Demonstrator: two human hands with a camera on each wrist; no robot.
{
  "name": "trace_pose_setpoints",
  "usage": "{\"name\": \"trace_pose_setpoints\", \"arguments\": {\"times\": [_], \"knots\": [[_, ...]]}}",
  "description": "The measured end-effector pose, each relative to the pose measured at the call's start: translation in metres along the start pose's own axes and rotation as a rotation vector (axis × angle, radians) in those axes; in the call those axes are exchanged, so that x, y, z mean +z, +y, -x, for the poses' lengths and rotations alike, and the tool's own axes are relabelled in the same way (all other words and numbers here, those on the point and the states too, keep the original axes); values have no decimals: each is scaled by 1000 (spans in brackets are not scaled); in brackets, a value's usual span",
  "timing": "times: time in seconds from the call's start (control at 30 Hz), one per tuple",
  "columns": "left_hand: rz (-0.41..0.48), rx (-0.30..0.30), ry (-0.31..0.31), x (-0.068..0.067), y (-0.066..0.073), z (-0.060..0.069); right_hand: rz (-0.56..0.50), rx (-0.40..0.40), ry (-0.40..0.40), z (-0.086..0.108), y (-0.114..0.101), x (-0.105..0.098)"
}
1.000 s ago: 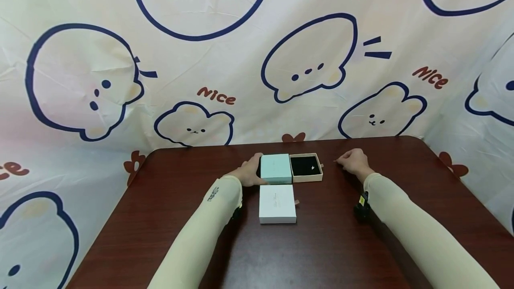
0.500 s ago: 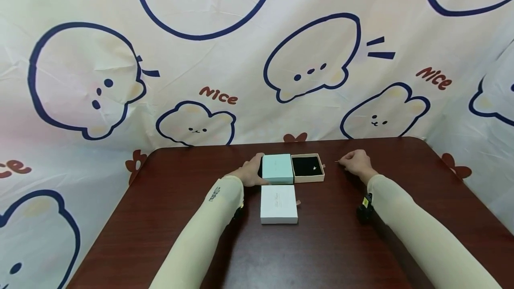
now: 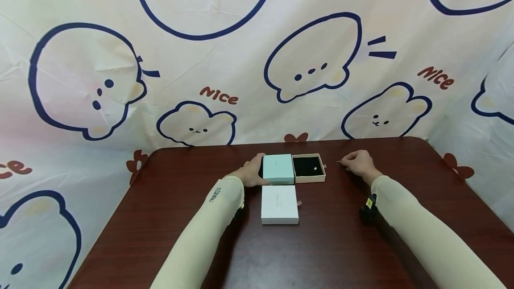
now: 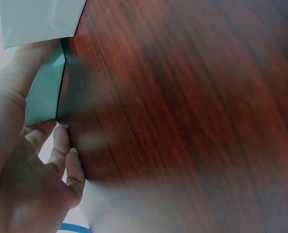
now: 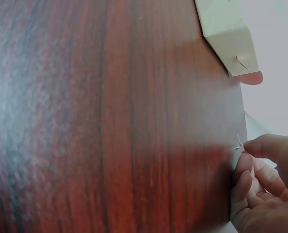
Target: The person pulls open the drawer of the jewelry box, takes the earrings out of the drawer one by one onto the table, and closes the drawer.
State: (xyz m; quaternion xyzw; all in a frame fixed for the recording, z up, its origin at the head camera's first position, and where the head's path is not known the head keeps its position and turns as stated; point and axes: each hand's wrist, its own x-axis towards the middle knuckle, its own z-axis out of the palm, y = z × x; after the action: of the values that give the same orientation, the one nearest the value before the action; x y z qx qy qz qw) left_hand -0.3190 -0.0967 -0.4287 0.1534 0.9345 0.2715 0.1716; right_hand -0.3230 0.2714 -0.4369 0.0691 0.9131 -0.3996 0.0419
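Note:
My left hand (image 3: pixel 250 172) holds a pale teal box (image 3: pixel 278 169) from its left side, the thumb along the front and the fingers behind. In the left wrist view, that thumb lies across the teal box (image 4: pixel 46 92). Against its right side sits an open cream tray (image 3: pixel 296 180) with a black lining, on which a small shiny star-shaped piece (image 3: pixel 315 168) rests. To the right, just above the table, my right hand (image 3: pixel 358 164) pinches a tiny stud earring (image 5: pixel 238 141) between thumb and forefinger. Its thin metal post shows in the right wrist view; its other end is partly hidden.
A white lidded box (image 3: pixel 279 204) lies just in front of the teal one, a ribbon tab (image 3: pixel 299 203) poking out on its right. The dark wooden table (image 3: pixel 321 253) ends at a patterned cloth backdrop (image 3: pixel 257 57).
The right wrist has shifted slightly to the right, with the earring still pinched. The left hand and the boxes stay in place; the head view has drifted a little.

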Motion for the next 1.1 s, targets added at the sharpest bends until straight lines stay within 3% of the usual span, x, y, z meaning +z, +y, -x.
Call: {"name": "trace_pose_setpoints", "arguments": {"times": [0.3,0.53,0.8,1.1], "knots": [[2,1,4,0,-1,-2,-78,-9,-9,1,1,-4],[-12,2,0,1,-2,-5,-172,37,-24,2,1,-6],[-5,-2,-4,0,-2,-3,-218,73,-84,3,-3,-14],[-2,-6,2,1,-1,-3,-230,80,-89,5,-8,-24]]}}
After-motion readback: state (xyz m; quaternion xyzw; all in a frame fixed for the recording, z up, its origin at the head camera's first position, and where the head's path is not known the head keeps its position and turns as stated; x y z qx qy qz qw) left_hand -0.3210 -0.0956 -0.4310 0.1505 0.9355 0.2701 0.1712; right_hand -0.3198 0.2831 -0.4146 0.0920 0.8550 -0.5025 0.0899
